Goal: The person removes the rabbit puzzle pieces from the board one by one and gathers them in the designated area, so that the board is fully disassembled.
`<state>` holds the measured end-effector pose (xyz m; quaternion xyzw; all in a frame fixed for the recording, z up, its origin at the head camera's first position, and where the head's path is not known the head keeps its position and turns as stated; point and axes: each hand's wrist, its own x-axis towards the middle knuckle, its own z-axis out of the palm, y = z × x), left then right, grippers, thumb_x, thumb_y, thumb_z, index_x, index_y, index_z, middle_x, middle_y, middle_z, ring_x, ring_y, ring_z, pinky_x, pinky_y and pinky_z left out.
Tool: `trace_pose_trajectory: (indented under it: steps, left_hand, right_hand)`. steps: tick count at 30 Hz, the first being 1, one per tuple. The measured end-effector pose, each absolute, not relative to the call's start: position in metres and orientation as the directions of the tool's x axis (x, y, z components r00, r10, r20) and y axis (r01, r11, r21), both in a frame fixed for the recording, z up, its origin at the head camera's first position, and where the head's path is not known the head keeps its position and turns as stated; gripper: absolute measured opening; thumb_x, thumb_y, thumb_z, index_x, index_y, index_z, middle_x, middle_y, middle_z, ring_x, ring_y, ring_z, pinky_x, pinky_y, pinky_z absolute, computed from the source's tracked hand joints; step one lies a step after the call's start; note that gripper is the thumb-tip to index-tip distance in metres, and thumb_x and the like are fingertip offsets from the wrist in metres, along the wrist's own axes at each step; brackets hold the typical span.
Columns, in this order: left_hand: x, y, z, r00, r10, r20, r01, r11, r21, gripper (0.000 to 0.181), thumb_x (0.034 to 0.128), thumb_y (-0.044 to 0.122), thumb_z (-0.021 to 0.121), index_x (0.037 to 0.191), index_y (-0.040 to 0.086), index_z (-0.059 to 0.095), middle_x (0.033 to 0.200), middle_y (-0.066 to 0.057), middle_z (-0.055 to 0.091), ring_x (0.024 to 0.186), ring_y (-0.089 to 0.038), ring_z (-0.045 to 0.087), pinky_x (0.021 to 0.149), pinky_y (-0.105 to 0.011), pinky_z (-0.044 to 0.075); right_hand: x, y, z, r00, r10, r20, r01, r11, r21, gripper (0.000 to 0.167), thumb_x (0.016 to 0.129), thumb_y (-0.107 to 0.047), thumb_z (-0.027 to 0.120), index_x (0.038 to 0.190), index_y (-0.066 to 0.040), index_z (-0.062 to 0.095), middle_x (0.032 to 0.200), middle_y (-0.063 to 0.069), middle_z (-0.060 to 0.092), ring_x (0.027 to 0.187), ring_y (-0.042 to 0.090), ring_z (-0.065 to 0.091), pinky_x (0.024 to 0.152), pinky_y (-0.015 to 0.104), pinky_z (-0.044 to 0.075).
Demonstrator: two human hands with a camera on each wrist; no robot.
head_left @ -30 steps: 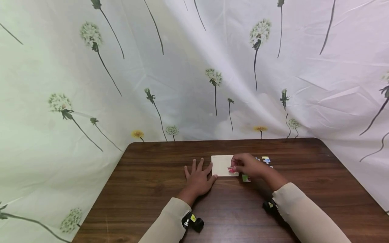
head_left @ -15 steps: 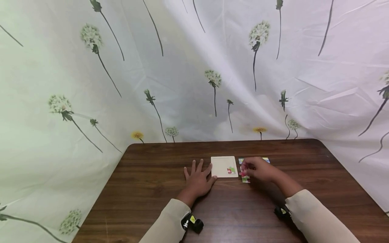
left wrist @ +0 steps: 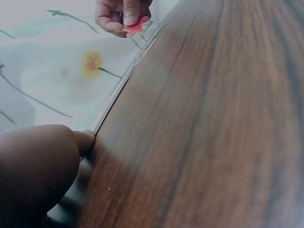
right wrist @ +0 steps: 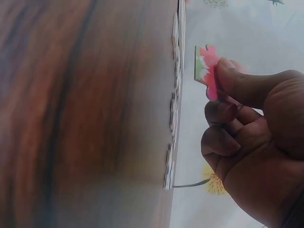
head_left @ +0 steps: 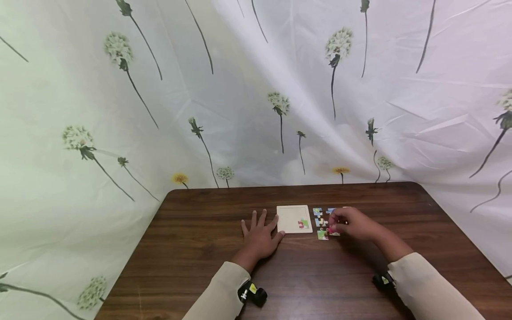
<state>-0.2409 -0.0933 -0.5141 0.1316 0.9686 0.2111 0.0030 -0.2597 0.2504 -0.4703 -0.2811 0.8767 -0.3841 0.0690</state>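
Note:
My left hand (head_left: 260, 240) lies with spread fingers on the table, its fingertips and thumb at the left edge of a cream puzzle tray (head_left: 288, 215). One green and pink jigsaw piece (head_left: 303, 223) sits in the tray's lower right corner. My right hand (head_left: 354, 226) is over loose pieces right of the tray. Between its thumb and fingers it pinches a pink jigsaw piece (right wrist: 204, 71) with a green edge, raised off the table in the right wrist view. The left wrist view shows this pink piece (left wrist: 137, 26) beyond my left thumb (left wrist: 84, 141).
Several loose jigsaw pieces (head_left: 318, 222) lie right of the tray, some partly hidden by my right hand. The brown wooden table (head_left: 200, 249) ends at a hanging cloth (head_left: 240, 111) with a dandelion print.
My right hand has moved right, from over the tray to over the loose pieces, holding a pink piece. The piece in the tray's corner is now uncovered. My left hand stays put.

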Motion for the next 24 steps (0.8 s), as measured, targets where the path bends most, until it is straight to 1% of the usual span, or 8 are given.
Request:
trace_pose_trajectory:
  steps: [9, 15, 24]
  left_hand:
    - [-0.240, -0.093, -0.513, -0.966, 0.254, 0.043, 0.249, 0.881, 0.402, 0.064, 0.1119, 0.058, 0.052, 0.168, 0.027, 0.048, 0.182, -0.016, 0.027, 0.171, -0.048, 0.012, 0.128, -0.083, 0.005]
    - [-0.240, -0.093, -0.514, -0.966, 0.254, 0.044, 0.249, 0.878, 0.409, 0.064, 0.1117, 0.058, 0.052, 0.168, 0.028, 0.047, 0.182, -0.015, 0.026, 0.171, -0.049, 0.011, 0.128, -0.083, 0.004]
    - [-0.242, -0.094, -0.516, -0.965, 0.257, 0.047, 0.253, 0.877, 0.409, 0.064, 0.1119, 0.059, 0.051, 0.167, 0.028, 0.048, 0.182, -0.015, 0.026, 0.171, -0.049, 0.012, 0.128, -0.083, 0.004]
  right_hand:
    - [-0.257, 0.260, -0.473, -0.848, -0.528, 0.048, -0.390, 0.559, -0.732, 0.005, 0.103, -0.004, 0.074, 0.101, -0.002, 0.070, 0.091, 0.003, 0.068, 0.081, 0.009, 0.061, 0.071, 0.026, 0.054]
    - [-0.256, 0.263, -0.474, -0.853, -0.520, 0.036, -0.377, 0.568, -0.731, 0.004, 0.103, -0.002, 0.074, 0.101, -0.001, 0.070, 0.090, 0.003, 0.066, 0.080, 0.009, 0.061, 0.071, 0.025, 0.054]
    - [-0.256, 0.264, -0.477, -0.869, -0.495, 0.001, -0.343, 0.600, -0.723, 0.008, 0.101, 0.002, 0.074, 0.101, -0.005, 0.069, 0.092, 0.002, 0.066, 0.082, 0.009, 0.060, 0.070, 0.025, 0.053]
